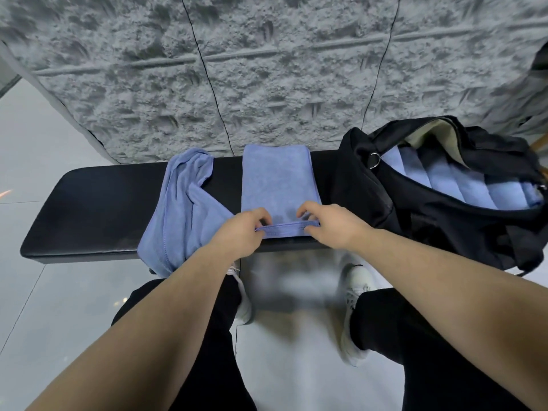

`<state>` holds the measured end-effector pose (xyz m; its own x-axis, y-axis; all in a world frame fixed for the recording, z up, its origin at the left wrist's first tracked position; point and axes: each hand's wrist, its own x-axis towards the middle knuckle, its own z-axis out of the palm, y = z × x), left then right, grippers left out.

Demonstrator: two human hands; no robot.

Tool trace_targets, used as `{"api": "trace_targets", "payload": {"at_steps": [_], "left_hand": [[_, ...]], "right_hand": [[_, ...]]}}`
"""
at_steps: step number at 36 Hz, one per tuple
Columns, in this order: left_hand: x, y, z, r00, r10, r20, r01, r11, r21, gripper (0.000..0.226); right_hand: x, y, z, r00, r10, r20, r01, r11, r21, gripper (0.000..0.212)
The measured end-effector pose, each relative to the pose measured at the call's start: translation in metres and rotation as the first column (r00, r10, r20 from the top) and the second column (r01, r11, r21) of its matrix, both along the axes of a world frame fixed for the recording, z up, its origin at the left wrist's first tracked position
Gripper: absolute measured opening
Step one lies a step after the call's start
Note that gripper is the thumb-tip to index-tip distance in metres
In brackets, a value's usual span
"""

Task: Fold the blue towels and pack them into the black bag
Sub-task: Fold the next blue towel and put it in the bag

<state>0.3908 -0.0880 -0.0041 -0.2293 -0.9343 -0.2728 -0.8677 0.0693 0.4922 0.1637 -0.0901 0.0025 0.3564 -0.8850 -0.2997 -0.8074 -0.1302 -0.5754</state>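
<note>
A blue towel [278, 179], folded into a long strip, lies across the black bench [98, 209]. My left hand [240, 229] pinches its near left corner and my right hand [332, 223] pinches its near right corner, lifting the near hem slightly. A second blue towel [184, 209] lies crumpled to the left, hanging over the bench's front edge. The black bag [439, 218] sits open on the right end of the bench, with several folded blue towels [462, 185] standing side by side inside.
A rough grey wall [267, 69] stands directly behind the bench. Pale floor tiles [44, 292] surround it. My legs in black trousers and white shoes [355, 292] are below the bench's front edge.
</note>
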Motion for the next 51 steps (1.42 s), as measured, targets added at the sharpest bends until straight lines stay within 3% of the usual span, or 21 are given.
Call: {"api": "trace_targets", "payload": {"at_steps": [4, 10, 16, 20, 25, 31, 40, 45, 49, 51], "left_hand": [[0.003, -0.008, 0.003, 0.998, 0.000, -0.056, 0.003, 0.999, 0.048, 0.019], [0.010, -0.019, 0.008, 0.994, -0.041, -0.099, 0.054, 0.991, 0.124, 0.026], [0.014, -0.033, 0.010, 0.973, -0.230, 0.002, 0.230, 0.973, 0.011, 0.047], [0.012, -0.037, 0.011, 0.946, -0.312, 0.087, 0.308, 0.950, 0.050, 0.042], [0.008, -0.041, 0.010, 0.927, -0.330, 0.175, 0.321, 0.944, 0.078, 0.030], [0.012, -0.042, 0.012, 0.943, -0.295, 0.153, 0.291, 0.956, 0.048, 0.024], [0.018, -0.035, 0.013, 0.940, -0.318, 0.122, 0.315, 0.948, 0.045, 0.030], [0.015, -0.031, 0.012, 0.952, -0.277, 0.130, 0.278, 0.960, 0.014, 0.025], [0.014, -0.024, 0.012, 0.962, -0.252, 0.107, 0.252, 0.968, 0.016, 0.010], [0.016, -0.022, 0.011, 0.957, -0.268, 0.107, 0.267, 0.963, 0.028, 0.015]], "right_hand": [[-0.002, -0.005, -0.001, 0.999, 0.040, -0.013, -0.040, 0.999, -0.028, 0.022], [-0.002, -0.014, -0.002, 0.970, 0.183, -0.162, -0.204, 0.971, -0.123, 0.017], [-0.001, -0.018, -0.009, 0.930, 0.239, -0.279, -0.325, 0.890, -0.319, 0.018], [0.002, -0.020, -0.009, 0.905, 0.249, -0.346, -0.370, 0.861, -0.348, 0.026], [0.008, -0.019, -0.012, 0.933, 0.263, -0.246, -0.330, 0.899, -0.289, 0.039], [0.008, -0.022, -0.017, 0.921, 0.247, -0.303, -0.333, 0.901, -0.278, 0.035], [-0.001, -0.013, -0.028, 0.917, 0.217, -0.334, -0.358, 0.816, -0.454, 0.039], [0.006, -0.009, -0.022, 0.922, 0.211, -0.325, -0.356, 0.792, -0.496, 0.035], [0.007, 0.005, -0.022, 0.941, 0.173, -0.291, -0.307, 0.795, -0.524, 0.009], [0.005, 0.008, -0.024, 0.937, 0.165, -0.308, -0.314, 0.786, -0.533, 0.016]]}}
